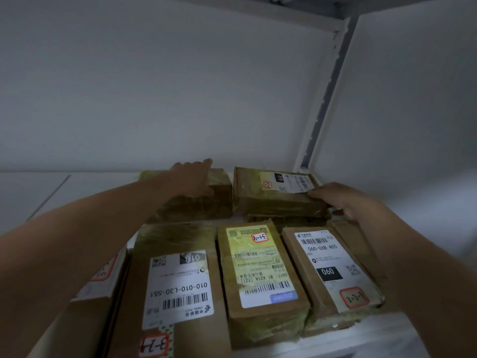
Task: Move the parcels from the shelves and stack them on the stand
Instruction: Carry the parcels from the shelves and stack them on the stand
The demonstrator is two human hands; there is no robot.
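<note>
Right hand (335, 200) pinches the right end of the labelled parcel (271, 195) — thumb on top, fingers tucked below. Left hand (192, 177) lies over the taped parcel (219, 202) just left of it, fingers at its far edge; curled or flat, can't tell. Both parcels sit on the shelf (51, 192). Cardboard under glossy tape: likely stiff, light, a bit slick, so grip the edges. A lower parcel (284, 219) sits beneath the labelled one. Front-row parcels (260, 270) lie under both forearms, and a post (327, 99) stands beyond the right hand — lift before pulling back.
</note>
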